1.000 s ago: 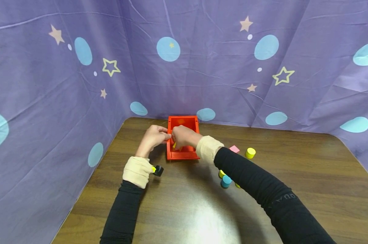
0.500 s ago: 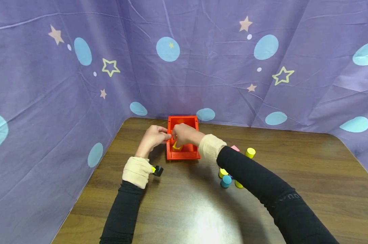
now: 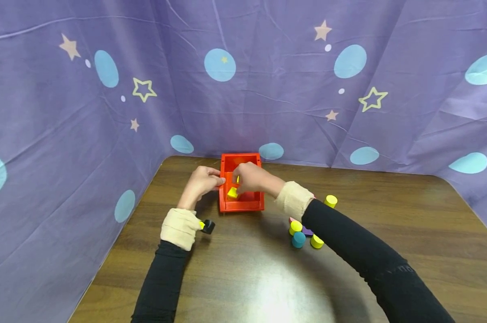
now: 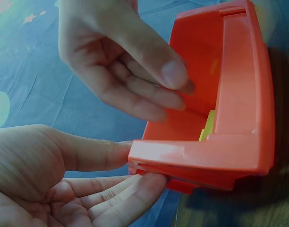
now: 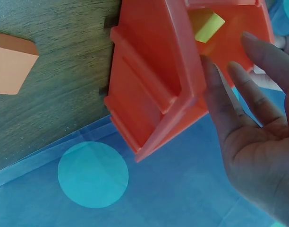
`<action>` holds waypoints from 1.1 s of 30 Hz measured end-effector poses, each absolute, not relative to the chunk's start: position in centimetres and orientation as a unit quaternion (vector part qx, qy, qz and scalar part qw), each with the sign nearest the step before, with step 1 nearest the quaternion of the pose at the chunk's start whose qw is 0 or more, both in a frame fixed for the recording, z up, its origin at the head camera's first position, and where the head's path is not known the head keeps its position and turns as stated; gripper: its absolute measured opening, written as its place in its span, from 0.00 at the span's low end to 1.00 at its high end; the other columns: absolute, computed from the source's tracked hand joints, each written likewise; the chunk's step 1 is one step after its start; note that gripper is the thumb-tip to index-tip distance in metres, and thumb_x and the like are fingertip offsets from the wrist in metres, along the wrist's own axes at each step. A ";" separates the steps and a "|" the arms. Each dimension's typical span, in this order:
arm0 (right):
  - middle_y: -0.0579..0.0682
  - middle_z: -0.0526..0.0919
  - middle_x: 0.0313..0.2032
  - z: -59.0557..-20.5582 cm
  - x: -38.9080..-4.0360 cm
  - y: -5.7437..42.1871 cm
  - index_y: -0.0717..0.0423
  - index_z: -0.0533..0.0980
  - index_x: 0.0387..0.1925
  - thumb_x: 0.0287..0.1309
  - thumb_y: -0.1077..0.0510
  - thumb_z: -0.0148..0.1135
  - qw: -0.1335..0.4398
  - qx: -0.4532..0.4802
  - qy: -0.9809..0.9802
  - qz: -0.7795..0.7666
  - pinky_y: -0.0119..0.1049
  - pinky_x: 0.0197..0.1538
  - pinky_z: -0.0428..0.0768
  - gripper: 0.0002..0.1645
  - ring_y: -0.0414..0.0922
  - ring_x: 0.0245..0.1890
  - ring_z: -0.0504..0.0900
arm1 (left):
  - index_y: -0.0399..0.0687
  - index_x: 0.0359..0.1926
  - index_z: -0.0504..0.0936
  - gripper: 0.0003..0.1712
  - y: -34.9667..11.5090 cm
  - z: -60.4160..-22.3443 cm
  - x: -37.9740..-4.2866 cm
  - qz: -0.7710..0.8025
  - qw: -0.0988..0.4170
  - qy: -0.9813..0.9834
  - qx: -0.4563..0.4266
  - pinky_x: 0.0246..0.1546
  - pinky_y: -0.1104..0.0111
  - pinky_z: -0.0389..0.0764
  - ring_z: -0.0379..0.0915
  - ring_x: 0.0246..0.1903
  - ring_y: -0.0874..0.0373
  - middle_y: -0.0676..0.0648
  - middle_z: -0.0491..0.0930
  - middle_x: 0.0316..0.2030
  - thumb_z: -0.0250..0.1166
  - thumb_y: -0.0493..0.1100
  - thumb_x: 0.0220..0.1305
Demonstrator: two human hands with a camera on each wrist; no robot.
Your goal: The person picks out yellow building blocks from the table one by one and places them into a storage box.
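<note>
From the head view, the person's left hand (image 3: 200, 183) pinches the near-left rim of a red box (image 3: 242, 207) on the table (image 3: 227, 269), while the right hand (image 3: 252, 178) reaches over it, just above a yellow block (image 3: 232, 193) inside. To the right stand yellow cylinders (image 3: 317, 241) and a blue cylinder (image 3: 299, 240). The left wrist view shows thumb and fingertips gripping the box's edge. In the right wrist view, the right fingers spread loosely, holding nothing, with an orange block (image 5: 12, 64) beyond the box.
</note>
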State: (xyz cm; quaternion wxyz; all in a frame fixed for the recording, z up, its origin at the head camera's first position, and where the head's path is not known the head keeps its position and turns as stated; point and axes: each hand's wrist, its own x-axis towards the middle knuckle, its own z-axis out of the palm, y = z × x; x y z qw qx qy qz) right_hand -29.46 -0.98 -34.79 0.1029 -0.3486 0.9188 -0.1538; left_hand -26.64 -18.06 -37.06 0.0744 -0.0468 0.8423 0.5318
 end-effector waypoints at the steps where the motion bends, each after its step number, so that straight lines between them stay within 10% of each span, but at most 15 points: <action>1: 0.49 0.82 0.26 -34.7 -29.4 -0.7 0.58 0.82 0.35 0.43 0.59 0.74 0.100 -0.352 0.917 -0.161 0.31 0.31 0.77 0.14 0.42 0.27 0.75 | 0.28 0.53 0.74 0.21 -18.1 -37.1 -26.6 0.532 0.074 0.842 -0.048 0.47 0.56 0.82 0.81 0.40 0.49 0.33 0.79 0.47 0.62 0.34 0.59; 33: 0.49 0.86 0.36 -32.5 -25.6 8.4 0.59 0.81 0.42 0.47 0.61 0.71 0.047 -0.365 0.885 -0.285 0.35 0.41 0.84 0.17 0.43 0.35 0.84 | 0.26 0.56 0.71 0.23 -17.9 -37.4 -26.5 0.544 0.076 0.835 -0.044 0.48 0.55 0.81 0.80 0.43 0.43 0.31 0.78 0.48 0.60 0.34 0.60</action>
